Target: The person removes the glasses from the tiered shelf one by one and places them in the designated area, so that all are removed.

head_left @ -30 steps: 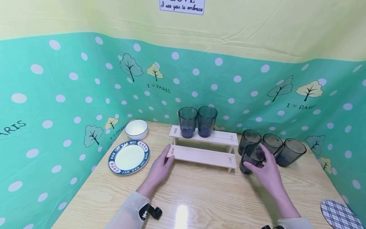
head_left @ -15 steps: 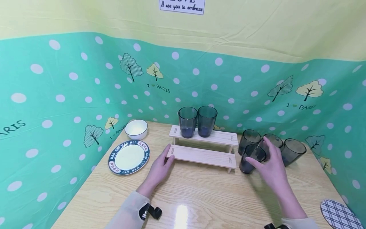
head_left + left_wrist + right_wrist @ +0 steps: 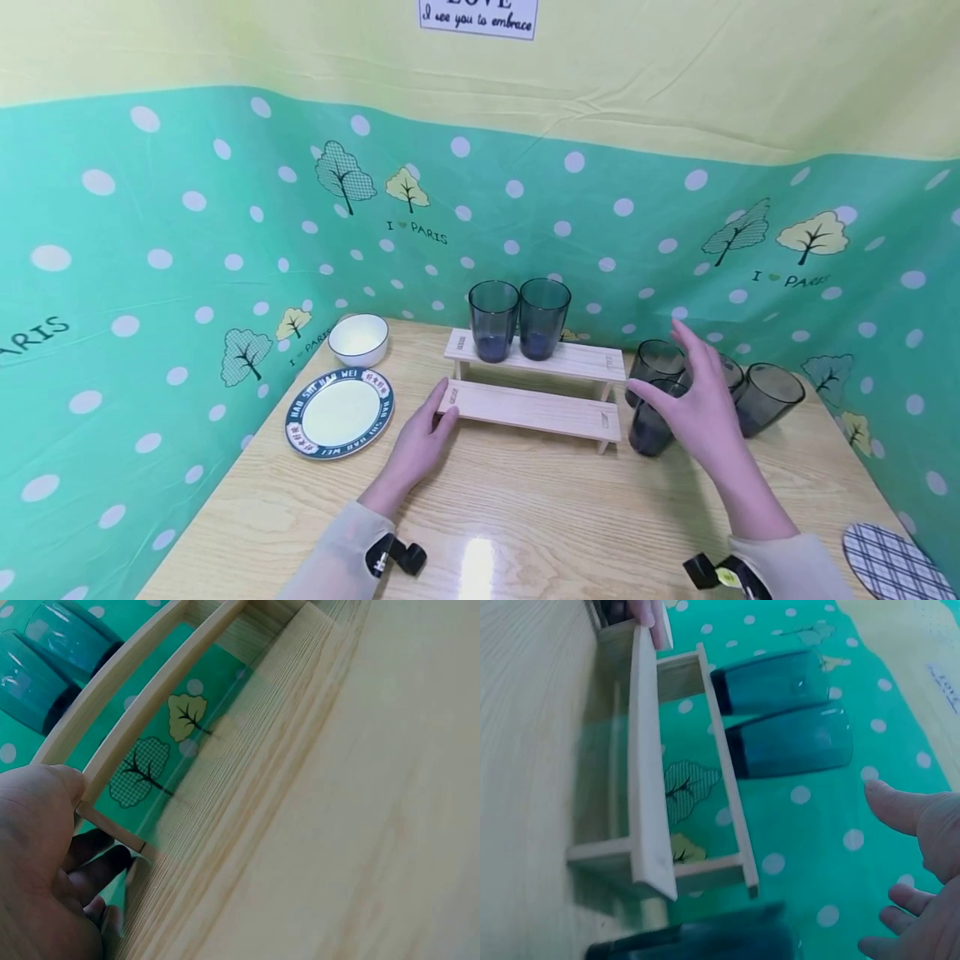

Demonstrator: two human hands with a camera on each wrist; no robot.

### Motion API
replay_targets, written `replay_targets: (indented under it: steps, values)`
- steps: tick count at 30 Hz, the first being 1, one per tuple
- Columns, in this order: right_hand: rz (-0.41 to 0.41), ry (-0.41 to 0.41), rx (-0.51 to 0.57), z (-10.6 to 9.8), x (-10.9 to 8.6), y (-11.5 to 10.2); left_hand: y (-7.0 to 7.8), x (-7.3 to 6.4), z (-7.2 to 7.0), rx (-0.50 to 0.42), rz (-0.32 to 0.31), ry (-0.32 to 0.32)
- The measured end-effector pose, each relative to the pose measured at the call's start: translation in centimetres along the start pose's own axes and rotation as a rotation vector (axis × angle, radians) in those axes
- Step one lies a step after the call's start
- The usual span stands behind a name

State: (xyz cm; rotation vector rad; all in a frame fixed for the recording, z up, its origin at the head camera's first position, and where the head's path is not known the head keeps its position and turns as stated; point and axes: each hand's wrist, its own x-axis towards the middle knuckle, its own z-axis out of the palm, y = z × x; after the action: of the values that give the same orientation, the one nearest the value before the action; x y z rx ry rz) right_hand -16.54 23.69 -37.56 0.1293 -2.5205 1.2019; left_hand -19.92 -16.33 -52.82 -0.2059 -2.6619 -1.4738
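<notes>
My left hand (image 3: pixel 420 437) grips the left end of the two-tier wooden shelf (image 3: pixel 525 408); in the left wrist view its thumb lies over the board's end, its fingers beside the leg. Two dark tinted glasses (image 3: pixel 492 325) stand upright on the upper tier, left of its middle. My right hand (image 3: pixel 701 408), thumb and fingers spread apart with nothing between them, hovers by several more dark glasses right of the shelf. It partly hides the front glass (image 3: pixel 649 429) and one behind it. In the right wrist view my right hand (image 3: pixel 922 877) is apart from the glasses.
A white bowl (image 3: pixel 358 337) and a blue-rimmed plate (image 3: pixel 339 414) sit left of the shelf. At the table's right edge lies a checked round mat (image 3: pixel 892 560). A green dotted curtain (image 3: pixel 450 208) stands close behind everything.
My right hand has come off the front glass and risen up and away from it, its fingers spread. The glass stays upright in place. My left hand has not moved.
</notes>
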Motion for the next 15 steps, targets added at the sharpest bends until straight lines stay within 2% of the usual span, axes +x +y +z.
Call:
replay_targets:
  steps: [15]
  values:
    - [-0.049,-0.097,0.109,3.8,3.1,-3.6,0.0,0.0,0.1,-0.005,0.002,0.007]
